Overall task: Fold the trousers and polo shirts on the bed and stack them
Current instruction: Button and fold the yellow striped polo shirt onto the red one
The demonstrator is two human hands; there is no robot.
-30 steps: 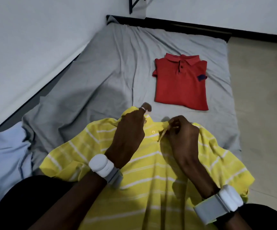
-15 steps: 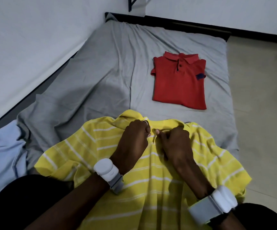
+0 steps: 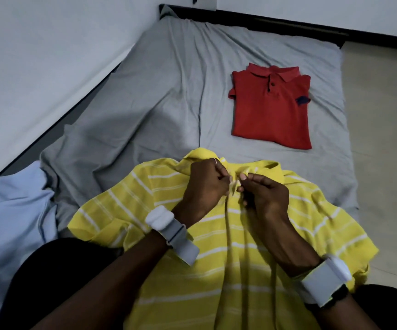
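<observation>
A yellow polo shirt (image 3: 216, 246) with thin white stripes lies spread face up at the near end of the bed (image 3: 169, 79), its collar pointing away from me. My left hand (image 3: 207, 184) and my right hand (image 3: 261, 196) meet at the button placket just below the collar, each pinching the yellow fabric there. Both wrists carry white bands. A red polo shirt (image 3: 271, 110) lies folded flat farther up the bed on the right side, collar away from me.
A grey sheet covers the mattress, wrinkled on the left. A pale blue cloth (image 3: 9, 215) is bunched at the near left. A white wall (image 3: 38, 55) runs along the left, and beige floor (image 3: 383, 139) lies to the right of the bed.
My hands came together at the placket of the yellow shirt; a second ago they held the collar apart. The red shirt has stayed in place.
</observation>
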